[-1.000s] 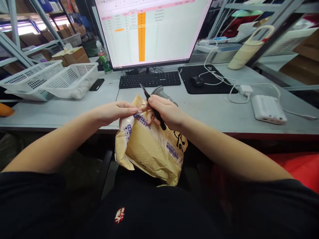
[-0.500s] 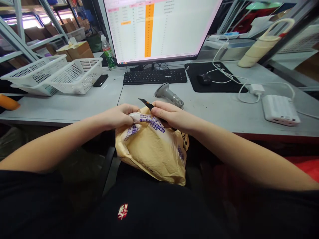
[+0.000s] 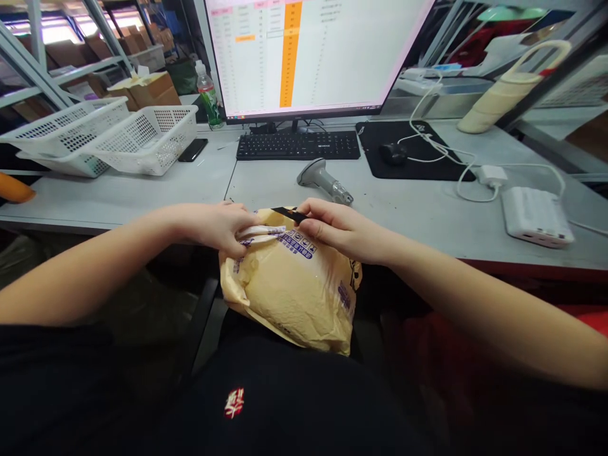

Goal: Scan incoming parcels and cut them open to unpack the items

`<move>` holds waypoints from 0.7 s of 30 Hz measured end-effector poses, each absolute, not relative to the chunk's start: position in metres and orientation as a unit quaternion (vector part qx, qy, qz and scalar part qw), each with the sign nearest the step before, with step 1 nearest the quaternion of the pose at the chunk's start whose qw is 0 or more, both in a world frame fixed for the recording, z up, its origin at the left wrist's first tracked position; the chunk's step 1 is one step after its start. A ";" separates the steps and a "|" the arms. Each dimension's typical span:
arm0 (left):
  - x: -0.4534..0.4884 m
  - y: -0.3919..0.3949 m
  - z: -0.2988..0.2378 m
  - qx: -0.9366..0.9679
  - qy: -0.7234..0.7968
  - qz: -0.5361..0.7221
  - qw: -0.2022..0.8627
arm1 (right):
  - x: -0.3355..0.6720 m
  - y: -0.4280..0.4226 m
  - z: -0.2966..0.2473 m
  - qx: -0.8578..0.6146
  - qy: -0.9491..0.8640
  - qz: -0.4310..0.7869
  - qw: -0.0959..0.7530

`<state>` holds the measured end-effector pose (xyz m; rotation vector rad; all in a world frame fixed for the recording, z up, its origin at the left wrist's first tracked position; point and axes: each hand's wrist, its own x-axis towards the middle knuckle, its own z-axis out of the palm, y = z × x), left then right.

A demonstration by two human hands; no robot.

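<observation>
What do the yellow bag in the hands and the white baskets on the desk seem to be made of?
Yellow bag: probably thin plastic film, slightly glossy; it crumples in soft folds. White baskets: likely rigid moulded plastic, matte, with regular rows of holes.

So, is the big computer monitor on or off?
On: the large flat computer monitor shows a bright spreadsheet with an orange column.

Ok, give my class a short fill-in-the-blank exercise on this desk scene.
The left hand pinches the mailer; the black knife is in the ___ hand.
The scanner lies between the mailer and the ___.
The mouse sits on a ___ pad.
Missing: right, keyboard, black.
</observation>
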<state>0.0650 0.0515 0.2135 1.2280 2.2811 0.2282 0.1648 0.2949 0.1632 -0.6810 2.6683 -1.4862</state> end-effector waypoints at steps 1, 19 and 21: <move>0.068 0.051 0.213 0.471 0.848 0.059 0.238 | 0.166 0.295 0.164 -0.216 0.854 -0.473 0.003; 0.099 0.058 0.209 0.259 0.726 0.482 0.417 | 0.238 0.289 0.215 -0.383 0.845 0.165 -0.336; 0.098 0.061 0.212 0.271 0.733 0.471 0.409 | 0.243 0.279 0.223 -0.391 0.833 0.220 -0.322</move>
